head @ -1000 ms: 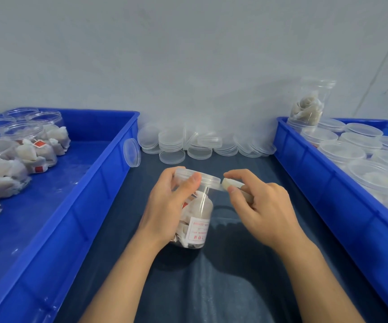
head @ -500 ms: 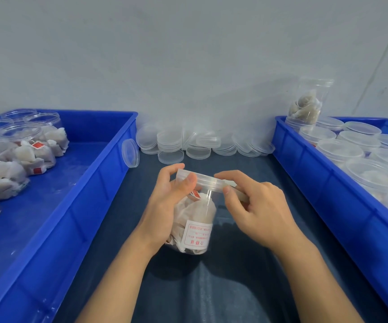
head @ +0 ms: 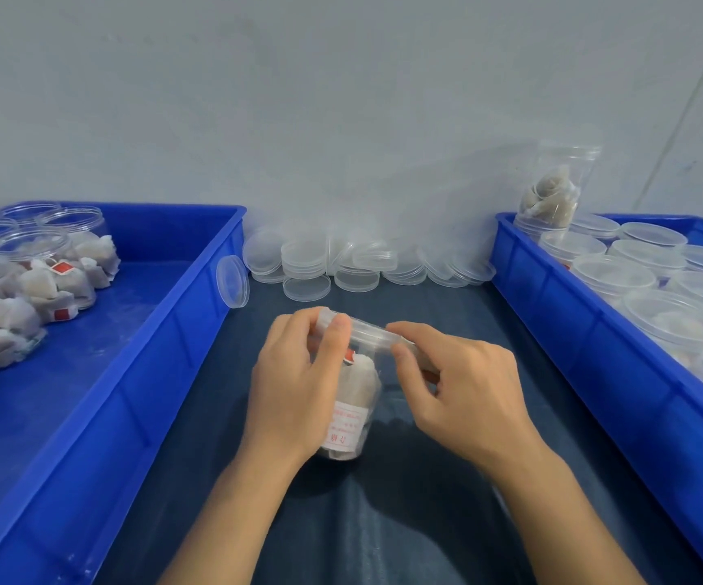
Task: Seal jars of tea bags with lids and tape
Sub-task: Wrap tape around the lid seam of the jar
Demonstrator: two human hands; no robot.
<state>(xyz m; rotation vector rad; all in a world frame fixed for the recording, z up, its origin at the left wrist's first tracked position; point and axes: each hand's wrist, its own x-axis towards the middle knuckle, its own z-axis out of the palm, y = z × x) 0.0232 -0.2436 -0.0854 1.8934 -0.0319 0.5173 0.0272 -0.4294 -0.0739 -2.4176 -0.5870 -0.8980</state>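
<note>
A clear plastic jar (head: 351, 399) packed with tea bags, a white label on its side, is held over the dark cloth, tilted to the right. A clear lid (head: 364, 330) sits on its mouth. My left hand (head: 299, 386) grips the jar, thumb pressed on the lid's rim. My right hand (head: 463, 394) holds a small tape roll (head: 419, 361), mostly hidden by its fingers, with thumb and forefinger at the lid's right edge. The tape strip itself is too clear to make out.
A blue bin (head: 100, 394) on the left holds open jars of tea bags (head: 46, 280). A blue bin (head: 619, 373) on the right holds lidded jars (head: 674, 318), one stacked higher (head: 552, 192). Loose clear lids (head: 341, 263) lie along the wall.
The jar has tilted further to the right and turned in my left hand. My right hand has moved in against the lid's edge with the tape roll.
</note>
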